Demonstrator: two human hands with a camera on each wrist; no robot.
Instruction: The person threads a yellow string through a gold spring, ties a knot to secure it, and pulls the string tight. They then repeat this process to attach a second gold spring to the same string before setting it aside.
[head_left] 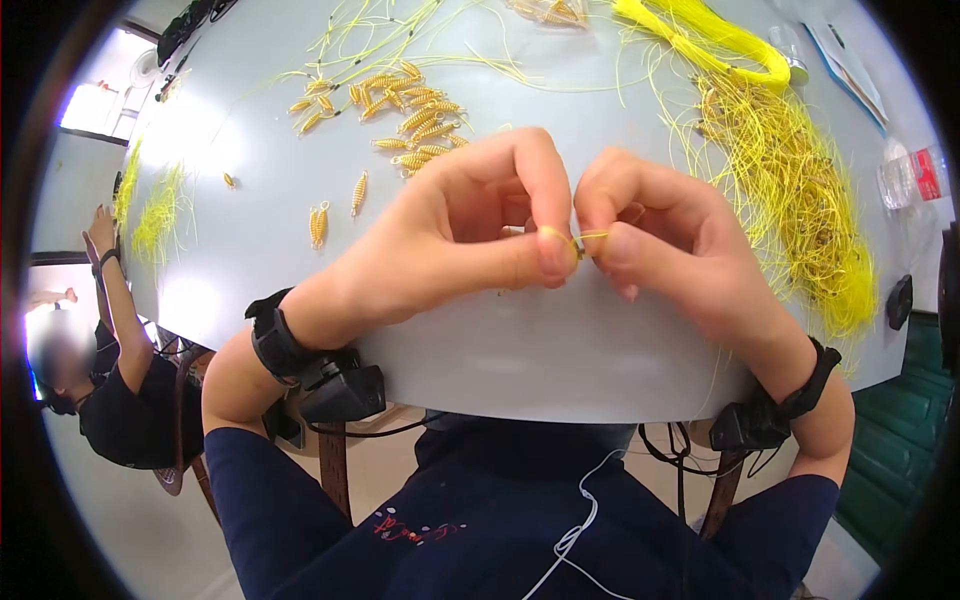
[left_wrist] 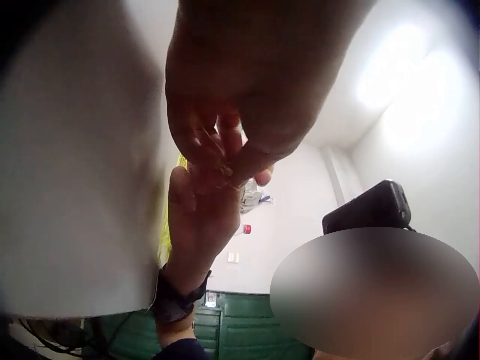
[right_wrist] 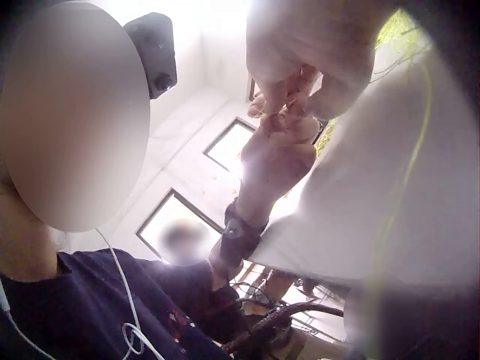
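Both hands meet above the table [head_left: 250, 240] edge, the left hand [head_left: 460, 225] and right hand [head_left: 650, 225] each pinching the yellow thread [head_left: 572, 240] between thumb and forefinger. That thin strand could slip loose if either pinch relaxes.

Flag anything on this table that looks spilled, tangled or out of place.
The loose yellow thread lies in a tangled heap at the table's right side, trailing over its edge. The small gold coils are scattered, a few strays apart from the cluster. Nothing looks damaged.
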